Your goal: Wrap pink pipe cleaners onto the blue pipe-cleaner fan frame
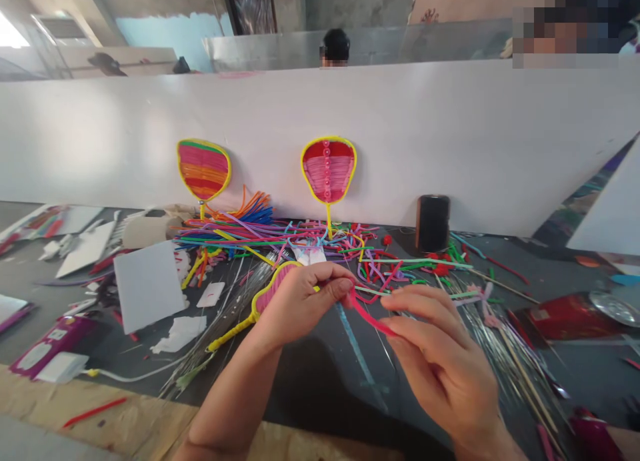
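Note:
A bright pink pipe cleaner [369,315] runs between my two hands, above the dark table. My left hand [313,297] pinches one end of it between thumb and forefinger. The other end sits between the thumb and fingertips of my right hand [445,354]. Behind my left hand lies a pink fan shape with a yellow edge and twisted yellow handle [233,332], partly hidden by the hand. Two finished-looking fans stand against the white board: one striped pink, orange and green [204,169], one pink and red with a bead row [329,171].
Loose coloured pipe cleaners [240,231] pile up along the board [400,127]. At right are a dark phone [433,223], a red can [585,317] and thin wires. A white card [150,287] and a purple box [53,344] lie left. People are beyond the board.

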A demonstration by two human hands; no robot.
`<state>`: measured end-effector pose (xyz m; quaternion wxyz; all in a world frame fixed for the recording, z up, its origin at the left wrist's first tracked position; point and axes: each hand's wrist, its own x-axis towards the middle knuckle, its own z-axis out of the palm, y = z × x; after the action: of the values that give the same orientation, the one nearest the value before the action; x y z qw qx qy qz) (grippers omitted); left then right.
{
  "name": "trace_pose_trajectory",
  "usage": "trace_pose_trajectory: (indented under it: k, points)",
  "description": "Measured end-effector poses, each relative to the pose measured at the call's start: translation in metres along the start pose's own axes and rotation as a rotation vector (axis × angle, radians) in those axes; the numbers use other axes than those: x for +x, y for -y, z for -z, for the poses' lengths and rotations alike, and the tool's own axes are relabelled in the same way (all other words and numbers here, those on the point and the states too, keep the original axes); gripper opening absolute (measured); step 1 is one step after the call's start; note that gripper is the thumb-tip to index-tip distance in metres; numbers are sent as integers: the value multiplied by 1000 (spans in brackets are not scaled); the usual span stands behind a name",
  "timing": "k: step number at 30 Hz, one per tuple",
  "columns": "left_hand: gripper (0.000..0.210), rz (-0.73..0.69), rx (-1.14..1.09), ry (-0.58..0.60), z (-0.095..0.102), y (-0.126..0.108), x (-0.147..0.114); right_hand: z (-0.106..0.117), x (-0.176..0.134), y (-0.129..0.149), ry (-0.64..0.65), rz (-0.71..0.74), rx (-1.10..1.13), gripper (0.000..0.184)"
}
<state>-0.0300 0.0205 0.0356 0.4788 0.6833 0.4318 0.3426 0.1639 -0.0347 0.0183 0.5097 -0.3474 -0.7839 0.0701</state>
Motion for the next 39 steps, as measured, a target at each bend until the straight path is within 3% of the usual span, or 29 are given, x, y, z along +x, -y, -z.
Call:
trace_pose_trajectory:
  k: [3,8,12,16,23,30,32,37,39]
  points:
    - [23,30,-38,113,-2,-6,-5,11,-1,3,-28,-77,102,23]
    - [23,84,-8,318,-14,0,2,21,-2,-2,-1,-339,70,14]
    - [23,82,72,363,-21,2,11,23,1,-20,-1,-547,78,17]
    - [20,85,-19,402,-20,-1,13,19,6,-44,-30,-664,31,27]
    - [24,175,-290,377,-18,13,15,0,2,-74,331,-786,274,36]
    - [31,123,-162,193,-13,34,21,-13,-12,-92,799,-781,411,34]
    - [30,166,-161,217,-10,38,24,-12,-14,-98,766,-734,346,32]
    - [32,236,-178,310,-8,44,35,0,-9,-98,249,-696,82,35]
    - [37,213,-165,363,-10,45,42,0,-6,-89,191,-619,62,34]
